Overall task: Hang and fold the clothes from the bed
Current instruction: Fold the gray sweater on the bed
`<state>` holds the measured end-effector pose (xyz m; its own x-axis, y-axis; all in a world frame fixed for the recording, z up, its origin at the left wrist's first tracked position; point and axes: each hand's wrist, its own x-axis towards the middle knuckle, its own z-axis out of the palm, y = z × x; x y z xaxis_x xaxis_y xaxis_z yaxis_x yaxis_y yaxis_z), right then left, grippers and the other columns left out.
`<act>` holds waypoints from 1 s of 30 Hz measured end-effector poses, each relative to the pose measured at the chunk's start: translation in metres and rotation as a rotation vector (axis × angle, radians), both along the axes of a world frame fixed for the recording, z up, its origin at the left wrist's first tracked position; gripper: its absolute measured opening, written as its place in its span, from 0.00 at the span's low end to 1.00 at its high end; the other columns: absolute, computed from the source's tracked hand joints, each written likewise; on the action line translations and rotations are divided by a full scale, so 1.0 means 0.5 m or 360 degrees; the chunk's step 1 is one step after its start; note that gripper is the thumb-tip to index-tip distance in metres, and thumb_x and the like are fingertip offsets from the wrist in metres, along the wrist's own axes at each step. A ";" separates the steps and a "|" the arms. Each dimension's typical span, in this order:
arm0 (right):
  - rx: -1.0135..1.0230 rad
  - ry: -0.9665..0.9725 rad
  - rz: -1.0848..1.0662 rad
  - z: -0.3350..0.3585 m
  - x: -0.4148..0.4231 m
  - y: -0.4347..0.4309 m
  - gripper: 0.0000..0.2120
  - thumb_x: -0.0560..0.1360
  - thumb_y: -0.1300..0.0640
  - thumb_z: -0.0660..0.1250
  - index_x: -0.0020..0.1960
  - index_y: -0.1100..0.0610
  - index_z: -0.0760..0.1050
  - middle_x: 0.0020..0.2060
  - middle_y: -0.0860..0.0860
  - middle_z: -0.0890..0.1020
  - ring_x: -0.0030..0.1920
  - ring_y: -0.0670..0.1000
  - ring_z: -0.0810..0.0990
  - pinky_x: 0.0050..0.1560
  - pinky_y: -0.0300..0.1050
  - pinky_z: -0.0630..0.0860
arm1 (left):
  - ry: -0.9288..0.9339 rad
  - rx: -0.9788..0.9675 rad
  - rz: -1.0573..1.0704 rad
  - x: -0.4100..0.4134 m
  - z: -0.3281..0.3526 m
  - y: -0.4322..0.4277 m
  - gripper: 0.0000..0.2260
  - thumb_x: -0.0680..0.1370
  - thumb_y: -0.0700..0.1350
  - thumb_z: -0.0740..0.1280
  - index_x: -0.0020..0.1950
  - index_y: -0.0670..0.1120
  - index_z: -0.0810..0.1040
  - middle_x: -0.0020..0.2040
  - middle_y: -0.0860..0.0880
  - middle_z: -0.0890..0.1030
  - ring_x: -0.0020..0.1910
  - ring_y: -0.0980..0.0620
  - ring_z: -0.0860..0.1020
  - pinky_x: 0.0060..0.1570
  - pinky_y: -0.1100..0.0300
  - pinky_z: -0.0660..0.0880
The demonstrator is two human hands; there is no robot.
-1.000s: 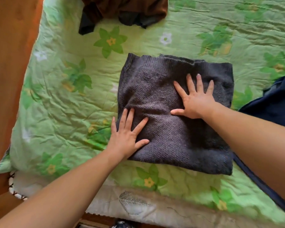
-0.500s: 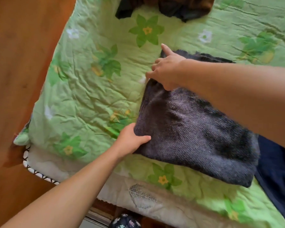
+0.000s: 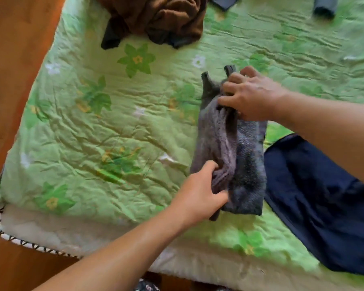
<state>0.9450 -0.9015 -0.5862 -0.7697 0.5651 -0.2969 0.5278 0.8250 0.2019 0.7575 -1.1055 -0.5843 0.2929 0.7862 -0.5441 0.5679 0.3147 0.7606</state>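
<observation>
A dark grey knitted sweater [image 3: 246,164] lies on the green flowered bed cover [image 3: 105,131], its left half lifted and turned over to the right. My left hand [image 3: 200,196] grips the sweater's near left edge, fingers curled into the knit. My right hand [image 3: 250,95] grips the far edge of the same fold, with two grey corners sticking up beside its fingers. The part of the sweater under the fold is hidden.
A navy garment [image 3: 324,198] lies spread to the right of the sweater. A crumpled brown garment [image 3: 160,17] sits at the far edge, with dark pieces [image 3: 324,5] further right. The wooden floor [image 3: 15,51] runs along the bed's left side.
Both hands went from pressing flat on the sweater to gripping its left edge, then lifted that edge and carried it over to the right. The view has shifted.
</observation>
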 end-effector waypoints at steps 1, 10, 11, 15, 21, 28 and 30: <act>0.0061 -0.0003 -0.0056 -0.005 0.053 -0.017 0.16 0.70 0.54 0.69 0.57 0.51 0.75 0.50 0.56 0.76 0.58 0.60 0.73 0.61 0.59 0.69 | 0.0008 0.0022 -0.0066 0.050 0.001 -0.001 0.14 0.73 0.50 0.68 0.56 0.53 0.69 0.49 0.49 0.83 0.49 0.44 0.81 0.48 0.49 0.77; -0.0353 0.0033 -0.1249 -0.146 0.229 -0.146 0.26 0.78 0.60 0.62 0.76 0.52 0.64 0.81 0.60 0.54 0.79 0.63 0.53 0.75 0.67 0.58 | 0.0268 -0.0265 -0.0551 0.323 -0.136 -0.067 0.31 0.80 0.52 0.64 0.79 0.43 0.57 0.70 0.39 0.68 0.68 0.37 0.71 0.68 0.46 0.69; -0.0309 0.0306 -0.1317 -0.151 0.220 -0.163 0.25 0.78 0.59 0.62 0.74 0.55 0.67 0.78 0.62 0.60 0.77 0.65 0.59 0.72 0.66 0.64 | 0.0174 -0.0112 -0.0507 0.318 -0.131 -0.079 0.28 0.80 0.50 0.64 0.78 0.44 0.62 0.69 0.41 0.70 0.67 0.40 0.72 0.67 0.47 0.70; -0.0248 0.0734 -0.1047 -0.167 0.162 -0.236 0.28 0.80 0.42 0.54 0.77 0.52 0.66 0.76 0.61 0.66 0.75 0.65 0.64 0.72 0.66 0.65 | 0.0117 0.0860 -0.0129 0.246 -0.109 -0.127 0.16 0.76 0.46 0.67 0.64 0.47 0.79 0.60 0.48 0.76 0.60 0.46 0.75 0.59 0.49 0.75; -0.0559 0.0239 -0.1085 -0.240 0.160 -0.258 0.34 0.78 0.27 0.41 0.81 0.36 0.41 0.81 0.50 0.36 0.80 0.60 0.33 0.76 0.72 0.44 | 0.0580 0.0454 -0.0109 0.111 -0.199 -0.144 0.54 0.67 0.51 0.78 0.80 0.64 0.43 0.76 0.47 0.58 0.74 0.42 0.64 0.71 0.45 0.67; -0.0484 0.0333 -0.1163 -0.252 0.152 -0.259 0.34 0.78 0.27 0.41 0.81 0.37 0.44 0.82 0.49 0.38 0.80 0.59 0.35 0.77 0.70 0.42 | 0.0320 0.0461 0.0487 0.127 -0.249 -0.109 0.35 0.69 0.35 0.72 0.75 0.50 0.68 0.64 0.46 0.72 0.61 0.47 0.75 0.63 0.66 0.68; -0.0411 0.0276 -0.1162 -0.242 0.147 -0.263 0.35 0.78 0.27 0.39 0.81 0.39 0.45 0.82 0.51 0.41 0.80 0.60 0.35 0.75 0.72 0.40 | 0.0261 0.0521 0.0497 0.101 -0.245 -0.108 0.33 0.68 0.31 0.69 0.71 0.51 0.72 0.63 0.45 0.74 0.61 0.49 0.75 0.65 0.71 0.65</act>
